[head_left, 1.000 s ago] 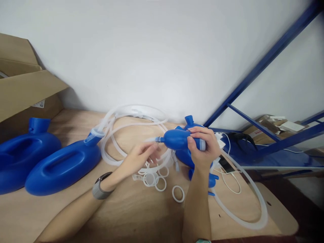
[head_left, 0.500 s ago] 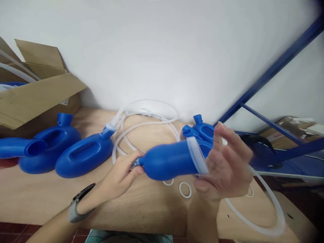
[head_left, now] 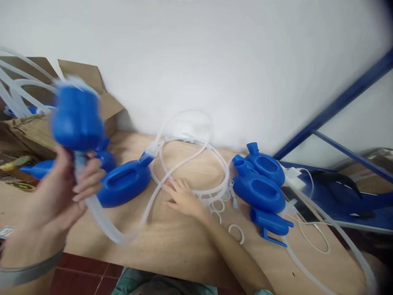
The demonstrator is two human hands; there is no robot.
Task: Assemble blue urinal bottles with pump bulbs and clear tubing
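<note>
My left hand is raised at the left. It grips the narrow neck of a blue cup-shaped funnel, which points mouth-up with a whitish, blurred rim. From below that hand a translucent tube sags and curves up toward loose coils of tubing. My right hand lies low over the table, fingers spread, its fingertips at the tubing. Between my hands sits a blue urinal bottle with a tube fitted on its spout.
Blue bottles stand on the right, with a blue tubular piece before them. White rings lie on the wooden table. A cardboard box holding tubes is at left; a phone and cables lie right.
My left hand has carried the blue funnel up and to the left, turning it mouth-up. My right hand has left the funnel's rim and come down to the tubing. The view has shifted.
</note>
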